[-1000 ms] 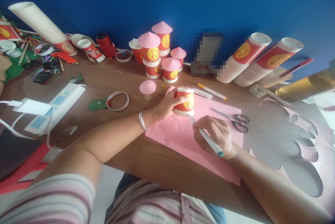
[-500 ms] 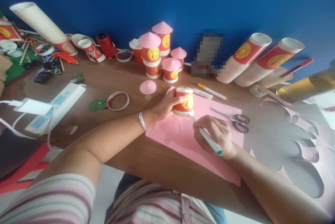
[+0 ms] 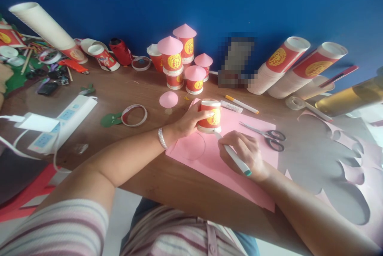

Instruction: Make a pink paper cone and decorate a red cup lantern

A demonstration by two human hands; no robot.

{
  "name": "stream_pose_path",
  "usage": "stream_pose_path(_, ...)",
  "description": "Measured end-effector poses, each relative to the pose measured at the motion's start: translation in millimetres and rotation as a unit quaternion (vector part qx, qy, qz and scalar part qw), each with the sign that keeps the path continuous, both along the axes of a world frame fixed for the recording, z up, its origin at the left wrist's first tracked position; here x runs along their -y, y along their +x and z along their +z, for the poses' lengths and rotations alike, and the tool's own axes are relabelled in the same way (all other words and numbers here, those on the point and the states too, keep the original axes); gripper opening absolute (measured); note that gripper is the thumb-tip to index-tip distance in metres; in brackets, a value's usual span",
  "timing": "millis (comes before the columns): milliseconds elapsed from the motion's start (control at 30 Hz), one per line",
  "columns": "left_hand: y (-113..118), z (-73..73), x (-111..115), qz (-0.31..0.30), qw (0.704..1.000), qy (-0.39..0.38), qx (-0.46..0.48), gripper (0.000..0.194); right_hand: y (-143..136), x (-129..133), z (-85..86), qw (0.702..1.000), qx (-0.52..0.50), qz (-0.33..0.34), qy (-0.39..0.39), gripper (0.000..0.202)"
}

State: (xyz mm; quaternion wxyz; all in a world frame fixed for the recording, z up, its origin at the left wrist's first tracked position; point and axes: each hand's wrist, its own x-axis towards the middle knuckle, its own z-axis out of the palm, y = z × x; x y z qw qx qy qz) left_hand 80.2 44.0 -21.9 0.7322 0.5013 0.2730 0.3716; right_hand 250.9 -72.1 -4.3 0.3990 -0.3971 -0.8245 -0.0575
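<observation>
My left hand (image 3: pixel 191 120) is wrapped round a red paper cup (image 3: pixel 210 116) with a gold emblem, which stands upside down on pink paper (image 3: pixel 239 176). In my right hand (image 3: pixel 242 152) is a white marker (image 3: pixel 237 160) with a green end. Its tip meets the paper at the cup's lower rim. A drawn circle (image 3: pixel 193 146) shows on the paper just left of the cup. Scissors (image 3: pixel 266 134) with black handles lie on the sheet's right side. Behind the cup are a glue stick (image 3: pixel 231 107) and an orange-and-white marker (image 3: pixel 241 104).
Red cups with pink cone tops (image 3: pixel 175 58) stand at the back, a loose pink cone (image 3: pixel 168 99) before them. Stacked paper cups (image 3: pixel 283 64) lean at right, above cut pink scraps (image 3: pixel 359 176). A power strip (image 3: pixel 64 124) and a cup ring (image 3: pixel 134 115) lie left.
My right hand and the marker have shifted slightly left along the cup's rim. The left hand still holds the cup in the same place.
</observation>
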Motion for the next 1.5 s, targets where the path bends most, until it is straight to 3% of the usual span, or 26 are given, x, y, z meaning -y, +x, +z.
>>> stream_pose_path(533,0.7,-0.1,-2.1,-0.052,0.998,0.013,0.030,0.038,1.0,0.7,5.0,0.999,-0.008,0.047,0.001,0.024)
stream_pose_path(733,-1.7,-2.8,-1.6,-0.019,1.000,0.000,0.021,0.040,2.6,0.7,4.9,1.000,-0.014,0.019,-0.006,0.022)
stream_pose_path(1500,-0.2,-3.2,-2.6,-0.027,0.999,-0.011,0.042,0.040,4.1,-1.1,3.7,1.000,-0.014,-0.017,-0.005,0.021)
